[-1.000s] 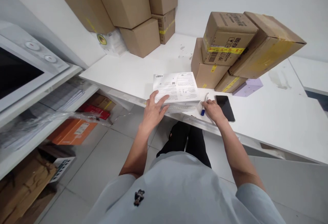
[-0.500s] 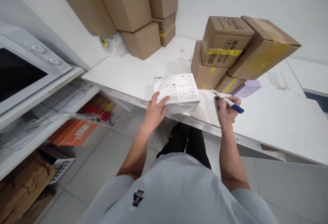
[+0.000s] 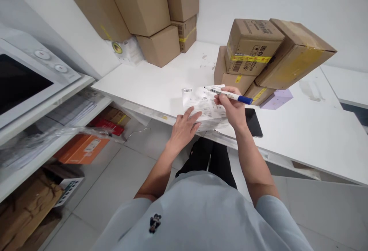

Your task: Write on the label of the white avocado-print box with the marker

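Note:
A white printed box (image 3: 198,107) with a barcode and a QR code lies at the front edge of the white table (image 3: 143,90). My left hand (image 3: 185,126) rests on its near left corner, fingers spread. In my right hand (image 3: 234,107) is a white marker (image 3: 222,92) with a blue end, held in a pinch. The marker's dark tip is over the top of the box; whether it touches the surface I cannot tell. A black phone (image 3: 253,122) lies flat just right of my right wrist.
Stacked brown cartons (image 3: 253,48) and a lilac box (image 3: 276,99) stand behind and right of my hands. More cartons (image 3: 158,46) are piled at the back left. A microwave (image 3: 34,71) sits on a shelf at left, above an orange box (image 3: 82,147).
My right hand has brought the marker left from beside the box to over its top, uncovering the phone. The box and my left hand have shifted slightly to the right.

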The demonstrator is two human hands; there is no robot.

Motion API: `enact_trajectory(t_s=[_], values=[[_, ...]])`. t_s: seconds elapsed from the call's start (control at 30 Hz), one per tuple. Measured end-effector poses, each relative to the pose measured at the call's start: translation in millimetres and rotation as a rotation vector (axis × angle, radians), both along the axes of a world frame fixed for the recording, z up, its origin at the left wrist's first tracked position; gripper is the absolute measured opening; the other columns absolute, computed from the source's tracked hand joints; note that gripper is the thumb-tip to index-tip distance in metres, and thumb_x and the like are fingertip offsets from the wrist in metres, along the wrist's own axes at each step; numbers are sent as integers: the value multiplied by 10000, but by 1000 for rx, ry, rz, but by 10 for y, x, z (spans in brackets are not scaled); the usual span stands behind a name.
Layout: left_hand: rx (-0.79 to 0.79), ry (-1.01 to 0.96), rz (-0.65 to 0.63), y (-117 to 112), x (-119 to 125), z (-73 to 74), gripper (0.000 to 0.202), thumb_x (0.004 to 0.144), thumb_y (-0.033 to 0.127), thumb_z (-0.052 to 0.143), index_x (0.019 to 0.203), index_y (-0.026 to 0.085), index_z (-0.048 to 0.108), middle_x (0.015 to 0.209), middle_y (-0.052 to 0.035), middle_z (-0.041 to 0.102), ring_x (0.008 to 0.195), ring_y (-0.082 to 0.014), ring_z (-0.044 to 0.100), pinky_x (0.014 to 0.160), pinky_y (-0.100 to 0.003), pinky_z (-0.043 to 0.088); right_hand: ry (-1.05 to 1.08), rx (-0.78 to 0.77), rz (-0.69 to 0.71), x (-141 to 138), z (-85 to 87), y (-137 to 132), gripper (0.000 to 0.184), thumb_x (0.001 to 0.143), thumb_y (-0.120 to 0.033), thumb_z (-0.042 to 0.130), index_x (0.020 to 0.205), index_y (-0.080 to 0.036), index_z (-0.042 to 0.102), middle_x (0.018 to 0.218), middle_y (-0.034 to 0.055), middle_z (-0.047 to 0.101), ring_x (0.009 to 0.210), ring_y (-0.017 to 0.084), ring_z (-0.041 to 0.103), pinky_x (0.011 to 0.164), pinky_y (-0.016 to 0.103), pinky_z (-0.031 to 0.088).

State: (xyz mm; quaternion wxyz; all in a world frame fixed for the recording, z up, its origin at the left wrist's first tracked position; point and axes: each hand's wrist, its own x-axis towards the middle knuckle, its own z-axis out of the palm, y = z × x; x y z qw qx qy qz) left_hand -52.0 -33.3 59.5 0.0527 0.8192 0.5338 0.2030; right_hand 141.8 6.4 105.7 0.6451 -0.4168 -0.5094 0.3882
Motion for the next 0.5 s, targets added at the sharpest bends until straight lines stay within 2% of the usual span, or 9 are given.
enact_trajectory(t_s=[0.13, 0.27, 0.4, 0.5], values=[[23, 2, -42, 6, 36, -31, 455, 1026, 439, 362, 1422, 303, 541, 1562, -69, 437, 1204, -278, 540, 979, -412, 458, 18, -28, 10, -147, -84, 243, 262, 771, -341, 714, 886, -254, 495, 634, -98, 547, 577, 71, 549, 619, 224, 464], [17, 20, -26, -33, 51, 9, 437, 1009, 445, 410, 1402, 328, 559, 1556, -48, 454, 1167, -283, 547, 957, -418, 464, 22, -129, 9, -187, -166, 329, 245, 779, -331, 682, 881, -245, 476, 567, -106, 518, 531, 76, 503, 584, 229, 424], [70, 109, 53, -81, 130, 159, 464, 950, 519, 513, 1377, 348, 573, 1523, -45, 499, 1311, -394, 430, 1044, -565, 385, 66, -162, 3, -188, -158, 321, 270, 784, -365, 695, 866, -243, 469, 556, -97, 533, 531, 80, 507, 580, 228, 415], [93, 145, 12, -22, 223, 231, 599, 899, 578, 580, 1423, 294, 519, 1530, -94, 483, 1430, -407, 330, 1138, -612, 278, 89, -171, 3, -191, -141, 322, 288, 784, -399, 707, 844, -242, 474, 565, -86, 553, 533, 78, 511, 579, 225, 421]])
